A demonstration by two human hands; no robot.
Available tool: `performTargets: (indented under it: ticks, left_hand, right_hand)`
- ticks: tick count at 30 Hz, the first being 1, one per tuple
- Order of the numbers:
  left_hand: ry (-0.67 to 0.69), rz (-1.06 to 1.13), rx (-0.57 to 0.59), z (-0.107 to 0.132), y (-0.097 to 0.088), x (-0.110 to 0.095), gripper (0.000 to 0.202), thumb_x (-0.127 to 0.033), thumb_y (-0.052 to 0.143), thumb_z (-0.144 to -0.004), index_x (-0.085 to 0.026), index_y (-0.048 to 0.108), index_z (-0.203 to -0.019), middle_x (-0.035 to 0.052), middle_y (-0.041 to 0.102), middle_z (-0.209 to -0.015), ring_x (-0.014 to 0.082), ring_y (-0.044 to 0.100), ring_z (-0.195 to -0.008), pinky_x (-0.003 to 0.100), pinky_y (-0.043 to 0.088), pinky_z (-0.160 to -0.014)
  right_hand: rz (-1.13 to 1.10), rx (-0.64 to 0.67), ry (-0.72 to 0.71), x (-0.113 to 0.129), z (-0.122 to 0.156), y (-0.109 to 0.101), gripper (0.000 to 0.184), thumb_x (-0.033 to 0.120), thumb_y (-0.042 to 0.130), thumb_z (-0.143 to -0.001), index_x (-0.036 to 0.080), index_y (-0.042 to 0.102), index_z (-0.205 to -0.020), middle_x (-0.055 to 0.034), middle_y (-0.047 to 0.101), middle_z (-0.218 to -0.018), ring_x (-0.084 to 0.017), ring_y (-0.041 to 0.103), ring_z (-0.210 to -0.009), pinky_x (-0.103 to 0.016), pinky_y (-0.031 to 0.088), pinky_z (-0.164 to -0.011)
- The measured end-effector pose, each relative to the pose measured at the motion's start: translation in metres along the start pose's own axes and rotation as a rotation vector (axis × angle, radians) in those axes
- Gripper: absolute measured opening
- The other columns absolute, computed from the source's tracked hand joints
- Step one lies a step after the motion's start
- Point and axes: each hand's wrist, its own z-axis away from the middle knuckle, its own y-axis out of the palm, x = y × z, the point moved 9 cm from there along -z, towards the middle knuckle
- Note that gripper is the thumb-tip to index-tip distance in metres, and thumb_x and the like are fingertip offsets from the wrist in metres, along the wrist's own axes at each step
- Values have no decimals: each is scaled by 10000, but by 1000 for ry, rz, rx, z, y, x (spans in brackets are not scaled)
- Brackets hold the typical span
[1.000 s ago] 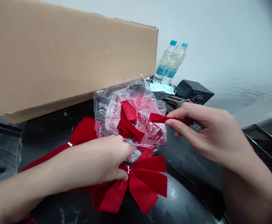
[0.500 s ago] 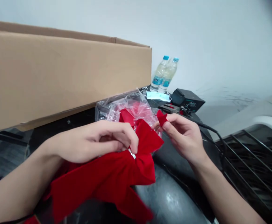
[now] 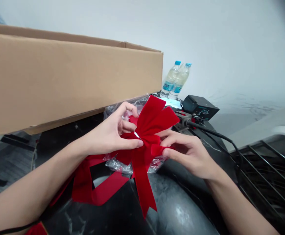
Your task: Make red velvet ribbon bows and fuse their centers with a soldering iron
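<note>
Steady the red bow [image 3: 154, 119] at its silver tie [image 3: 137, 134] with the left hand [image 3: 114, 130] closed on its middle, thumb just below the tie and fingers curled above, leaving the loops free to fan. With the right hand [image 3: 191, 150] narrowed to a pinch, ease the small loop [image 3: 157, 150] outward by its fold rather than crushing it flat, working loop by loop for an even spread. Better to avoid twisting the tie or tugging the hanging tail [image 3: 143, 187]. Find the bow held up over the desk [image 3: 66, 213], well inside its left edge and in front of the clear plastic bag [image 3: 119, 165], with more red ribbon [image 3: 110, 189] lower down toward that edge. Note the left forearm [image 3: 42, 179] slanting in from the lower left, the right forearm [image 3: 230, 199] from the lower right, and both wrists fairly straight. Impossible to tell the placing of the hidden left fingers.
</note>
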Motion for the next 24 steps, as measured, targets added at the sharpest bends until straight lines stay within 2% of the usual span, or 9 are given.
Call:
performTargets:
  ticks: [2,5,9,10,13,15,19,21,24]
  left_hand:
    - [-55,34,60,2,5,4,439,-159,720,-877,-300,368,-1100,8,758,-919,181,768,-795,232,584,-632]
    - [-130,-26,87,4,7,13,453,-128,707,-860,-302,401,-1146,13,759,-964,178,756,-831,218,566,-636]
    - [-245,-105,109,5,8,28,547,-269,832,-781,-290,491,-1207,22,762,-973,180,738,-734,222,521,-566]
    - [-248,-117,114,4,8,29,509,-301,848,-766,-270,543,-1173,27,763,-982,181,736,-737,231,527,-585]
    - [-227,-188,151,2,8,27,227,-348,799,-818,-209,681,-954,30,771,-957,184,728,-784,247,536,-661]
    - [-211,-185,185,1,9,24,161,-354,766,-853,-209,734,-916,32,787,-964,195,730,-827,255,545,-705]
    - [-229,-19,250,3,16,25,133,-329,768,-866,-207,784,-918,48,798,-902,219,744,-897,306,564,-861]
    - [-302,148,248,4,19,34,150,-321,737,-899,-179,780,-873,60,771,-820,205,740,-842,305,573,-846]
    - [-395,421,176,4,21,45,252,-330,659,-962,-131,772,-856,82,734,-783,171,718,-753,267,584,-761]
  right_hand:
    - [41,-8,-3,0,1,0,84,309,747,-929,229,772,-927,-69,749,-995,-208,704,-899,-327,561,-816]
    - [181,-11,5,2,3,-6,93,328,757,-921,242,788,-935,-46,755,-922,-186,686,-821,-295,547,-769]
    - [239,38,57,1,4,-8,115,361,747,-931,258,798,-925,-36,764,-902,-183,682,-808,-280,543,-746]
    - [228,41,71,1,4,-8,123,367,746,-931,255,796,-918,-32,762,-882,-177,679,-785,-273,540,-726]
    - [205,17,97,-1,4,-11,141,374,750,-926,239,790,-912,-22,754,-845,-160,669,-733,-252,523,-669]
    - [211,0,97,-2,4,-12,137,369,753,-926,238,789,-912,-15,754,-853,-151,673,-742,-243,517,-677]
    - [224,-3,95,-8,3,-14,109,350,758,-925,247,795,-922,-10,762,-881,-152,682,-771,-246,519,-706]
    - [253,-3,78,-8,2,-17,101,341,754,-928,251,798,-943,-13,764,-897,-158,682,-773,-255,521,-699]
    - [333,-25,39,-2,6,-30,94,334,745,-935,264,802,-960,-21,769,-916,-178,690,-795,-284,533,-719]
